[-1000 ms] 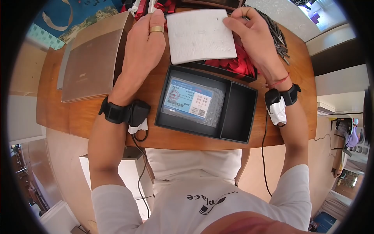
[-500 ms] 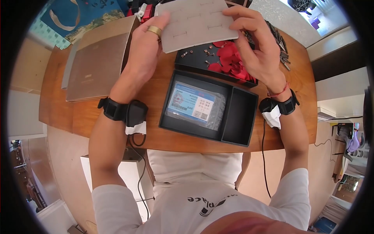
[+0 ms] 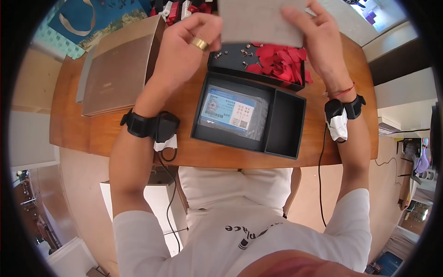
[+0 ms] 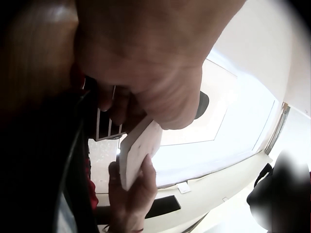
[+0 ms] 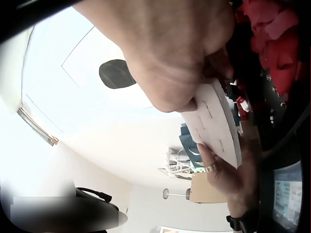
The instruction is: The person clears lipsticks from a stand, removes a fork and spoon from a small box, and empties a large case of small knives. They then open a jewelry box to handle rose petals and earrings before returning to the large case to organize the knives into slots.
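Both hands hold a square foam pad (image 3: 258,23) at the far side of the table. Its face looks pale grey and blurred in the head view; short slits show on it in the right wrist view. My left hand (image 3: 187,51), with a gold ring, grips the left edge, thumb on the slit face (image 5: 221,141). At the opposite edge my right hand (image 3: 323,44) pinches the pad between thumb and fingers. Below the pad lies a black tray (image 3: 230,66) with red petals (image 3: 281,62) and several small metal pieces (image 3: 244,54).
Nearer me is a two-part black box (image 3: 285,122) holding a plastic-wrapped blue and white card (image 3: 230,111). A large brown box (image 3: 120,69) and a blue bag (image 3: 106,23) stand at the left. Red and white items (image 3: 177,11) lie at the back.
The pad has turned from its plain white side to its slit side, then moved away and to the right with both hands. More of the tray's petals and metal pieces now shows.
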Demonstrator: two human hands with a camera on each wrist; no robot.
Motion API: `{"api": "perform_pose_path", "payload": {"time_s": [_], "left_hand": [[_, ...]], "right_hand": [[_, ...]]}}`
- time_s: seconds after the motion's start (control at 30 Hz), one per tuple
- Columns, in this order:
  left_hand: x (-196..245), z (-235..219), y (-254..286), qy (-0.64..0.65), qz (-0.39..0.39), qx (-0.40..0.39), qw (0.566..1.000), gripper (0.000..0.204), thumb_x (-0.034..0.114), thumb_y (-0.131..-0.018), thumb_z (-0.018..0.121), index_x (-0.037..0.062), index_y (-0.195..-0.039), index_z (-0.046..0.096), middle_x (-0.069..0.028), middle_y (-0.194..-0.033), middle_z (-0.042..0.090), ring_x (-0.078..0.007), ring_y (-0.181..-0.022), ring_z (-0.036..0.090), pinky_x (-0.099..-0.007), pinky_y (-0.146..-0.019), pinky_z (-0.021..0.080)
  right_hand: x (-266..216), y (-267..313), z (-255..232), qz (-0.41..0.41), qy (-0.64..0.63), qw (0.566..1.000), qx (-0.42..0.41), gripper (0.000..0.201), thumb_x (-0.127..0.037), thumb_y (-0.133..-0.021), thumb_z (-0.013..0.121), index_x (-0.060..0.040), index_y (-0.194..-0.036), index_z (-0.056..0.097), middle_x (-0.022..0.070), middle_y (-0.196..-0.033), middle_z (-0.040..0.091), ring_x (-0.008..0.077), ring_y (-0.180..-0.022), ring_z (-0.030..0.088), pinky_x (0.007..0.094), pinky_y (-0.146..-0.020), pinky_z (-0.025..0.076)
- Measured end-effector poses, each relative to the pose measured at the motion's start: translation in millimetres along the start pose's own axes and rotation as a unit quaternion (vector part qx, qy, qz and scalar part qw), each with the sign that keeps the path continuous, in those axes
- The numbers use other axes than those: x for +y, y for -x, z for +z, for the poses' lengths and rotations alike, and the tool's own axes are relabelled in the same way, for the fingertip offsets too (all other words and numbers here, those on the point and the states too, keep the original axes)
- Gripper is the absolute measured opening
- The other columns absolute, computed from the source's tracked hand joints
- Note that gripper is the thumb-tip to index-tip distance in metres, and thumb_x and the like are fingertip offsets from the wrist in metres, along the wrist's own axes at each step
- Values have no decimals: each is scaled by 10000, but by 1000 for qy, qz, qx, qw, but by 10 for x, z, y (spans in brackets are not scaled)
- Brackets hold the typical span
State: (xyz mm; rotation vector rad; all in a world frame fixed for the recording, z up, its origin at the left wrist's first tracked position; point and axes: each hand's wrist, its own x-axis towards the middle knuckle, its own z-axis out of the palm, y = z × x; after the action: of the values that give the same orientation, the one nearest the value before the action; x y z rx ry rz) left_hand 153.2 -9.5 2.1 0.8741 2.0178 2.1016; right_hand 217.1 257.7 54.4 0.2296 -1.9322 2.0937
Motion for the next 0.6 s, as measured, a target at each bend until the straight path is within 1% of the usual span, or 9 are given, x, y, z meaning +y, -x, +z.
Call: {"api": "perform_pose_path", "payload": {"time_s": [0.1, 0.17, 0.2, 0.23, 0.27, 0.3, 0.37, 0.47, 0.6], "left_hand": [[51, 53, -24, -113, 64, -48, 990, 255, 286, -1038, 804, 36, -1089, 783, 46, -813, 662, -67, -720, 585, -242, -744, 477], [318, 87, 86, -323, 45, -227, 918, 334, 313, -960, 872, 16, -1078, 773, -5, -784, 622, -149, -742, 593, -295, -767, 479], [315, 98, 124, -329, 50, -233, 914, 334, 313, -960, 872, 16, -1078, 773, -5, -784, 622, -149, -742, 593, -295, -767, 479], [259, 114, 162, -368, 145, -272, 877, 396, 337, -905, 906, 19, -1100, 774, -36, -828, 626, -200, -816, 604, -324, -813, 477], [255, 147, 199, -401, 237, -307, 830, 466, 362, -851, 940, 22, -1123, 775, -67, -872, 630, -251, -891, 614, -354, -858, 475], [282, 157, 226, -401, 240, -313, 827, 466, 362, -851, 940, 22, -1123, 775, -67, -872, 630, -251, -891, 614, -354, -858, 475], [384, 204, 276, -438, 165, -323, 822, 601, 435, -766, 973, 41, -1173, 772, -99, -1019, 642, -322, -1036, 577, -415, -958, 446], [467, 268, 389, -486, 124, -334, 798, 630, 472, -726, 985, 61, -1137, 741, -91, -1079, 598, -320, -1074, 553, -426, -969, 431], [625, 337, 420, -521, 62, -366, 769, 527, 417, -764, 969, 72, -1032, 673, -91, -1102, 570, -328, -1092, 523, -440, -972, 411]], "right_hand": [[-148, -117, -161, -107, 35, 990, 87, 290, -107, -1071, 722, 19, -1322, 650, 126, -1208, 781, 166, -1016, 764, 305, -915, 632], [-461, -35, -294, -161, 15, 981, 106, 301, -83, -1052, 738, 21, -1323, 658, 140, -1233, 777, 192, -1045, 770, 313, -919, 641], [-538, 7, -246, -160, 20, 965, 204, 306, -168, -1089, 697, 23, -1325, 654, 156, -1180, 788, 168, -909, 758, 284, -791, 633], [-632, 51, -166, -154, 23, 941, 301, 343, -252, -1125, 655, 26, -1326, 650, 172, -1127, 800, 145, -773, 747, 256, -664, 624], [-675, 196, -482, -123, 102, 954, 254, 331, -180, -1091, 704, 13, -1352, 637, 100, -1127, 788, 104, -858, 720, 239, -724, 570], [-516, 316, -676, -121, 135, 955, 235, 304, -169, -1081, 721, 10, -1312, 639, 85, -1113, 784, 92, -869, 704, 235, -737, 554], [-335, 551, -759, -121, 199, 953, 195, 256, -146, -1060, 757, 5, -1231, 642, 54, -1085, 776, 70, -890, 671, 228, -761, 522], [161, 764, -943, -232, 197, 940, 151, 268, -77, -1087, 721, 6, -1324, 627, 61, -1156, 778, 75, -1009, 705, 248, -837, 546], [293, 808, -1078, -154, 156, 965, 142, 269, -102, -1099, 708, 8, -1328, 617, 59, -1166, 776, 85, -1059, 706, 260, -914, 558]]}}
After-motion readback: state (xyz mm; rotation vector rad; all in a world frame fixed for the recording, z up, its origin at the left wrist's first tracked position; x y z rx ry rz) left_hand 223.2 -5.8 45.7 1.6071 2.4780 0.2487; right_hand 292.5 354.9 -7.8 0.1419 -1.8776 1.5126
